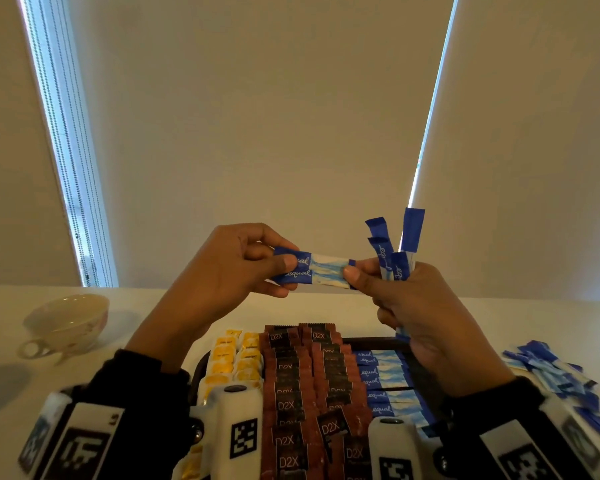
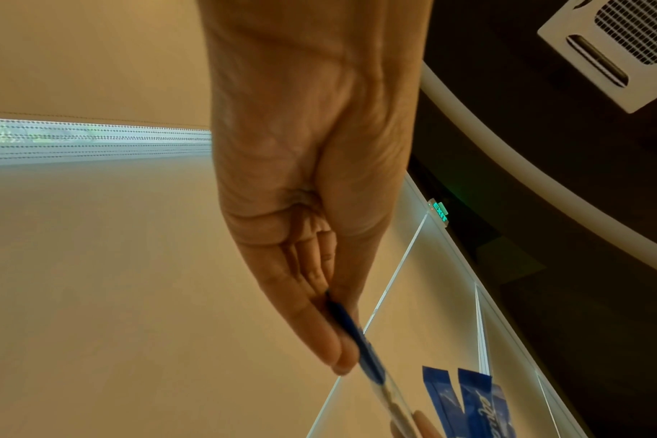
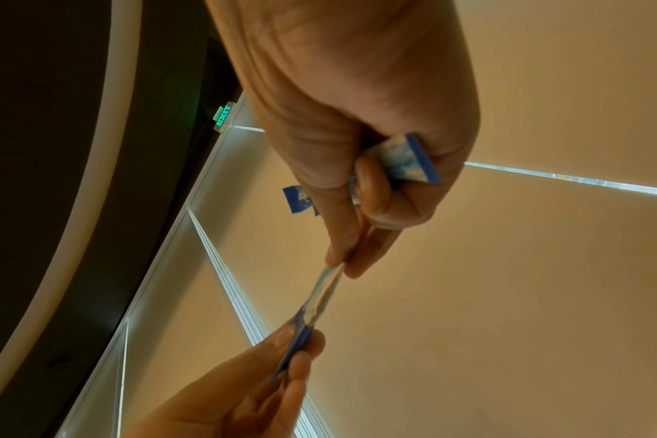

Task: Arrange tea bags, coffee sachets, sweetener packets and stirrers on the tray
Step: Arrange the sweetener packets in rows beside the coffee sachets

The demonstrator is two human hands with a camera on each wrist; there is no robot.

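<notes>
Two blue-and-white sweetener packets (image 1: 317,271) stretch level between my hands above the tray. My left hand (image 1: 236,263) pinches their blue end, and my right hand (image 1: 388,292) pinches the other end with thumb and forefinger. The right hand also grips a bunch of several more sweetener packets (image 1: 397,251) upright in its curled fingers. The dark tray (image 1: 371,340) below holds yellow tea bags (image 1: 234,358), brown coffee sachets (image 1: 309,382) and a row of sweetener packets (image 1: 383,379). In the wrist views the pinched packets (image 2: 360,340) (image 3: 319,299) show edge-on.
A pale teacup (image 1: 66,322) stands on the white table (image 1: 174,306) at the left. A loose heap of sweetener packets (image 1: 555,375) lies on the table right of the tray. No stirrers are in view.
</notes>
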